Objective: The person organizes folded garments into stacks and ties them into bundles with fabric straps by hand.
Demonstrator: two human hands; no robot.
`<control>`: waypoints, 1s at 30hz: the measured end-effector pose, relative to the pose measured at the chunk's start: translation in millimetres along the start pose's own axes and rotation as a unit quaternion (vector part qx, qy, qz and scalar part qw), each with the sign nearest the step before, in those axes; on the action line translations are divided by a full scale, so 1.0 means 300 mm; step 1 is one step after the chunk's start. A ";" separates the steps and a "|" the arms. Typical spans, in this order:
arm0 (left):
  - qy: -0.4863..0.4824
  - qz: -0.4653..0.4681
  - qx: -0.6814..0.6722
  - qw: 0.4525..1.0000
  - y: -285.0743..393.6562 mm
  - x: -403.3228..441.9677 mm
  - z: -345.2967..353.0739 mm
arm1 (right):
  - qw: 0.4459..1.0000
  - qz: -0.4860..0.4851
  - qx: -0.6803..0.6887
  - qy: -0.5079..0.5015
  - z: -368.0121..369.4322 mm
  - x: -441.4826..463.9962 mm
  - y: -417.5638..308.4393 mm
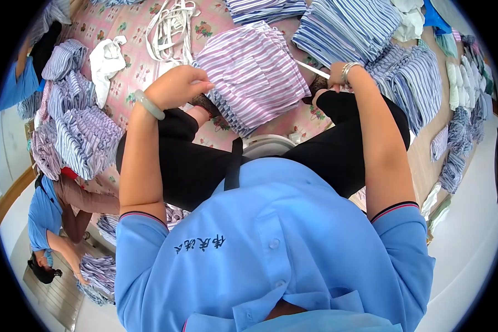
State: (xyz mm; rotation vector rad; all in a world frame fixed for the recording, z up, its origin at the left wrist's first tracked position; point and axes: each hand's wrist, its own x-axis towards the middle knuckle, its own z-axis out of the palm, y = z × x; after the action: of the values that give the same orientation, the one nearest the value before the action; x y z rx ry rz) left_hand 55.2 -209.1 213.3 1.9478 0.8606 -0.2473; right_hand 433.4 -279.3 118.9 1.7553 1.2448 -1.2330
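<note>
Several striped stacks [254,77] cover pink floral cloth [135,33].

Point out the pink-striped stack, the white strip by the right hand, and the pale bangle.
Pink-striped stack [254,77]: head view, middle of its top.
White strip [313,69]: head view, mid visible stretch.
Pale bangle [149,105]: head view, outer face of band.

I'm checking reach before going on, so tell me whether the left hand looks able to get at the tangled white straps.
Probably yes: the tangled white straps lie just beyond the left hand, nothing visible blocks them, and the pink-striped stack sits to one side.
</note>
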 end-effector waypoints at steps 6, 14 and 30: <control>0.050 0.028 0.019 0.998 0.006 0.007 0.000 | 0.966 -0.222 -0.011 0.128 0.016 -0.092 -0.144; 0.112 -0.052 0.072 0.990 -0.062 -0.133 -0.092 | 0.914 -0.308 0.064 0.256 0.211 0.068 -0.377; 0.356 -0.309 -0.109 0.875 -0.314 -0.768 0.045 | 0.962 -0.179 -0.016 0.204 0.430 0.330 -0.577</control>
State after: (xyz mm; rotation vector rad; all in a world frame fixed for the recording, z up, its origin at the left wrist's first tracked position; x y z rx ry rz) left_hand -173.0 -300.0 256.1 1.4852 1.9089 0.2227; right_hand 239.6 -301.8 -16.8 1.8765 1.8769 -1.0571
